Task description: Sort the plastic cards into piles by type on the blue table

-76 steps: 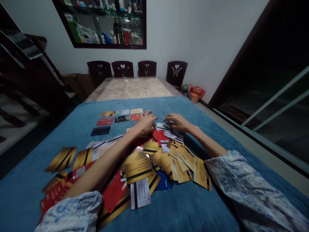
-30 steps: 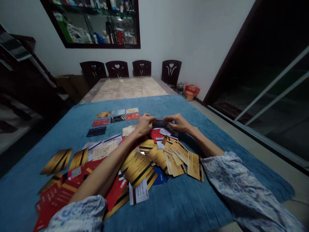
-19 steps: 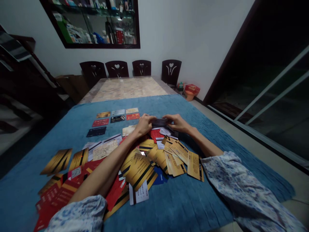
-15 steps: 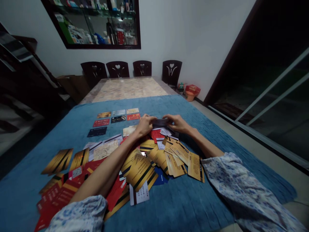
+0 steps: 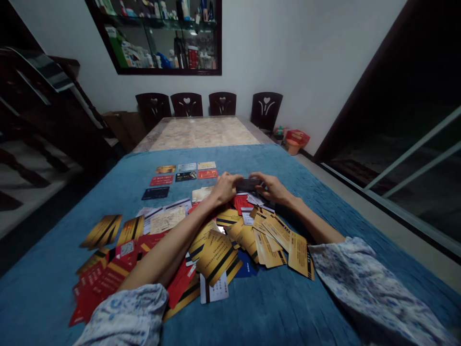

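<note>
Nearest, two blue-and-white patterned sleeves [image 5: 124, 315] are seen, forearms stretched forward over a blue cloth [image 5: 273, 312]. By the left sleeve, red cards [image 5: 104, 283] are fanned in an overlapping heap, partly covered by the forearm. Between the arms, a white card with a dark stripe [image 5: 215, 288] is partly overlain by gold cards [image 5: 218, 257]; a blue card [image 5: 247, 266] is half buried beside them. More gold cards are spread toward the right forearm. Farther on, just beyond the loose pile, a dark card [image 5: 248, 185] is held raised between both hands: its left end is pinched by the left hand [image 5: 226, 186], its right end by the right hand [image 5: 271, 187], fingers bent narrow; whether one card or several cannot be told. To the left, seven cards are laid out apart, a black card [image 5: 186, 176] among them. Beyond, a bare stone tabletop [image 5: 201, 130] is backed by four dark chairs [image 5: 187, 106], below a wall cabinet [image 5: 169, 72].
</note>
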`<state>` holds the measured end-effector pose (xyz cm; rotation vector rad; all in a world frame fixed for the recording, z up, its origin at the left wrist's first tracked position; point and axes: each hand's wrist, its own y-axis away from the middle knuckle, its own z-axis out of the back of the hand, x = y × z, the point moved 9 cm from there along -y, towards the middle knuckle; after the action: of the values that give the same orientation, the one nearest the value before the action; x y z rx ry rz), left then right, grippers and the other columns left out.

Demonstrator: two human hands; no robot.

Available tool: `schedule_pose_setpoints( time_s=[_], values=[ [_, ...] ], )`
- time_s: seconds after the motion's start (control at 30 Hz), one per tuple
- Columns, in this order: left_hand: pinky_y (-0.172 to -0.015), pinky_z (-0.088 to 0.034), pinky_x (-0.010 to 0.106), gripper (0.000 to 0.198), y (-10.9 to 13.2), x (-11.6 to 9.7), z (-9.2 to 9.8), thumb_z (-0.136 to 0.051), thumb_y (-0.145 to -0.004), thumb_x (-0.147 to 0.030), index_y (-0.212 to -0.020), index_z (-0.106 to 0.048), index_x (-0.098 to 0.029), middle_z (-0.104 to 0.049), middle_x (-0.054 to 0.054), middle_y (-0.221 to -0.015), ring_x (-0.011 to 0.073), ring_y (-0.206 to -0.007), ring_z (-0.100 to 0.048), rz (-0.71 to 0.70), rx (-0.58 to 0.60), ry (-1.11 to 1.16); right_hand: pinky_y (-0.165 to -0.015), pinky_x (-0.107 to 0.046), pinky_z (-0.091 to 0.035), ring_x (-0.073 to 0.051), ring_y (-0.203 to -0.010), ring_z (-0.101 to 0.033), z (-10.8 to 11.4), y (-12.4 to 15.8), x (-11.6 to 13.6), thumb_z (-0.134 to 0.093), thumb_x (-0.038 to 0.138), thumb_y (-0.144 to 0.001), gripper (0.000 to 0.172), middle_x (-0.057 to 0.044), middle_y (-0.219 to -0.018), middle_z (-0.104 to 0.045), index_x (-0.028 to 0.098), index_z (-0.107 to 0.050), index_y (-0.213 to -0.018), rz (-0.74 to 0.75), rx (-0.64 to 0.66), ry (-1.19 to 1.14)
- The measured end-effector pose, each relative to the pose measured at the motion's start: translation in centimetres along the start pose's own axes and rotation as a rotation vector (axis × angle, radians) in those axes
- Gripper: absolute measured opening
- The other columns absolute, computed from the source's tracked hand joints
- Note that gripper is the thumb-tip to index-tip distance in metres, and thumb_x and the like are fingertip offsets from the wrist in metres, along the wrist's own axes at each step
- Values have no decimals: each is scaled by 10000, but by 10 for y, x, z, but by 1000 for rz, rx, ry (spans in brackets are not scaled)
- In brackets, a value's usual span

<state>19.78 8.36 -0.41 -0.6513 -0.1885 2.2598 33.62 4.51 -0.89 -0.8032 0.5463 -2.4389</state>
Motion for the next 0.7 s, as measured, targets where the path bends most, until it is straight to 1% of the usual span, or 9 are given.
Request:
schedule_pose_setpoints(
  time_s=[0.1, 0.23, 0.33, 0.4, 0.5, 0.6, 0.7],
  values=[
    [-968, -513, 409, 553, 1, -1, 0, -477, -813, -17, -1259, -718, -238, -760, 75, -1130, 255, -1033, -594, -5, -9, -7, -764, -306, -541, -179, -794, -658, 0, 0, -1, -543, 92, -763, 469, -72, -1035, -741, 197, -661, -1204, 11, -18, -14],
    [-981, -498, 401, 535, 1, 0, 1, -474, -831, -21, -1290, -674, -212, -743, 87, -1131, 254, -1057, -596, 12, -12, -21, -778, -323, -554, -194, -845, -666, -2, 0, -2, -543, 133, -814, 442, -89, -1093, -740, 203, -662, -1234, 24, -28, -30],
    [-943, -508, 391, 515, 3, -1, 4, -470, -834, -23, -1285, -646, -198, -728, 97, -1061, 256, -1022, -611, 27, -22, -31, -796, -336, -553, -201, -876, -662, -3, 0, -1, -536, 151, -848, 428, -96, -1122, -729, 208, -652, -1257, 44, -25, -31],
    [-914, -515, 385, 507, 4, -2, 7, -470, -826, -17, -1266, -641, -200, -715, 96, -1005, 258, -991, -619, 34, -31, -36, -803, -343, -551, -204, -880, -653, -3, -1, 0, -527, 161, -874, 416, -100, -1110, -717, 209, -646, -1270, 59, -22, -20],
    [-895, -520, 374, 494, 4, -2, 9, -470, -825, -20, -1251, -634, -208, -705, 86, -958, 253, -960, -630, 40, -38, -41, -803, -352, -547, -201, -834, -630, -3, -2, 1, -515, 178, -910, 403, -100, -1026, -680, 198, -637, -1294, 77, -17, 22],
    [-888, -527, 370, 472, 2, 1, 8, -473, -834, -34, -1240, -634, -210, -709, 80, -944, 248, -944, -646, 53, -41, -35, -818, -364, -547, -205, -837, -608, -4, -3, 2, -526, 156, -892, 445, -96, -1009, -627, 203, -621, -1324, 96, -20, 59],
    [-916, -528, 382, 458, 0, 5, 7, -480, -832, -34, -1229, -632, -203, -725, 84, -981, 246, -954, -664, 62, -64, -5, -830, -374, -551, -220, -912, -596, -5, -4, 1, -562, 141, -846, 538, -110, -1093, -583, 219, -579, -1378, 116, -31, 70]
  ],
)
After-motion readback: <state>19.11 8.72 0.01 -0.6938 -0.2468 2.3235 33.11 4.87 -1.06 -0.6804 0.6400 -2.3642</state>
